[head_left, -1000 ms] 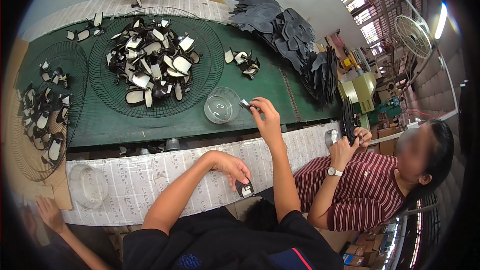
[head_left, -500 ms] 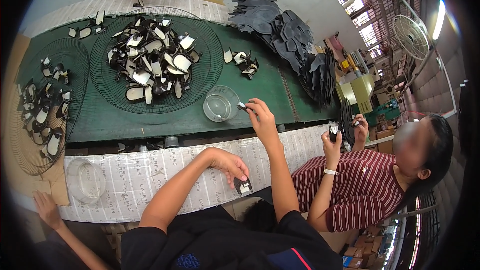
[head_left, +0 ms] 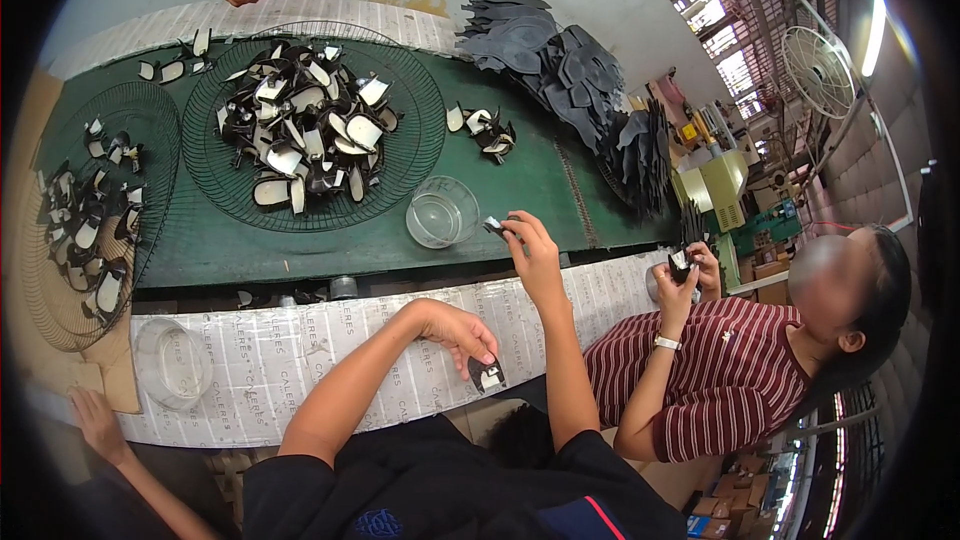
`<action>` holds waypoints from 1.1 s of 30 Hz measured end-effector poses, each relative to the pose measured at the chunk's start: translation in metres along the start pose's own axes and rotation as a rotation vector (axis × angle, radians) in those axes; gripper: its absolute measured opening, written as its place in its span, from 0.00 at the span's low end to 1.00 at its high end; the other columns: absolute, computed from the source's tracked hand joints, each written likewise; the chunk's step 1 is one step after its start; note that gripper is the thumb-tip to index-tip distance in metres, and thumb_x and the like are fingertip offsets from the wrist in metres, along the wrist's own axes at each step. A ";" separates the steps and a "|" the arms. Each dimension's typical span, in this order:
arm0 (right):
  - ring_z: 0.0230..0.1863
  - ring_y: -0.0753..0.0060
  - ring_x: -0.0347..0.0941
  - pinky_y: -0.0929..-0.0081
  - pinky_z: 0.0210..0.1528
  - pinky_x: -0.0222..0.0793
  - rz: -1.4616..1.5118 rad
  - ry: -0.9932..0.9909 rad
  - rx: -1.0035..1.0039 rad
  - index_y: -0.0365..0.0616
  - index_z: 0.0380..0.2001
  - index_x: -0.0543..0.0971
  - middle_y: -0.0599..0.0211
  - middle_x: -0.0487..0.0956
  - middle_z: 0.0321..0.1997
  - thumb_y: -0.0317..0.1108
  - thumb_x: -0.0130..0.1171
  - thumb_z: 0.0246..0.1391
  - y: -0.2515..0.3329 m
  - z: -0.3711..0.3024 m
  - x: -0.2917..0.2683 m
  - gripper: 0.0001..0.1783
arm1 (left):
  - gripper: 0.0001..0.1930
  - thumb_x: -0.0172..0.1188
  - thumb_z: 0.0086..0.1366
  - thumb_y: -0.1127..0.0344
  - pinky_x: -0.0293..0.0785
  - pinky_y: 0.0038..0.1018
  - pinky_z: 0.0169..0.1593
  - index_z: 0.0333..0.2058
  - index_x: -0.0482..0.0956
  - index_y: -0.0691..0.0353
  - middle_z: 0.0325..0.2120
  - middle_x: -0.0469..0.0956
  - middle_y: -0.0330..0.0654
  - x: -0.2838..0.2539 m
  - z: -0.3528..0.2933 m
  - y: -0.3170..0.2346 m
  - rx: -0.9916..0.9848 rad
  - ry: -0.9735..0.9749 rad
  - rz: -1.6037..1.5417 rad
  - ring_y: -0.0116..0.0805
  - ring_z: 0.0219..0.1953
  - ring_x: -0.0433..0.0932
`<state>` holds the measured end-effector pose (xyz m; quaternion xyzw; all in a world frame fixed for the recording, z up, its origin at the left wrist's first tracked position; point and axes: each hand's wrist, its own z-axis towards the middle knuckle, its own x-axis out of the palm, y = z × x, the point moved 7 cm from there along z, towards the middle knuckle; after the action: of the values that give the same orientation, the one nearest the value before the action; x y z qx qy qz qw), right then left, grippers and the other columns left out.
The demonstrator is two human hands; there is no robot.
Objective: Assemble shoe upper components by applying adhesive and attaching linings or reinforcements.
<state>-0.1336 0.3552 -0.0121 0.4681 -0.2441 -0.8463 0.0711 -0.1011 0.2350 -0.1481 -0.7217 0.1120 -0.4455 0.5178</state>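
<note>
The left hand (head_left: 460, 331) pinched a black-and-white piece (head_left: 489, 377); farther off, the right hand (head_left: 532, 246) gripped a dark piece (head_left: 494, 227) right of a bowl (head_left: 441, 213).

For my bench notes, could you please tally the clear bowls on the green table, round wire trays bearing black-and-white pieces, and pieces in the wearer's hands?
Clear bowl on the green table: 1
Round wire trays: 2
Held pieces, one in the left hand and one in the right hand: 2
Total: 5

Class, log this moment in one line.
left hand: holding black-and-white piece | right hand: holding white-tipped dark piece | clear bowl: left of right hand
</note>
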 end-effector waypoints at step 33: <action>0.37 0.65 0.79 0.74 0.40 0.76 0.109 -0.246 0.003 0.36 0.38 0.80 0.55 0.79 0.45 0.23 0.61 0.53 0.016 -0.017 -0.031 0.09 | 0.12 0.60 0.66 0.57 0.77 0.20 0.37 0.43 0.76 0.57 0.33 0.77 0.31 0.012 0.000 -0.001 0.014 -0.045 0.115 0.24 0.30 0.82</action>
<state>-0.1042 0.3465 0.0119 0.3466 -0.2776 -0.8918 0.0858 -0.0950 0.2279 -0.1412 -0.7202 0.1385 -0.3992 0.5502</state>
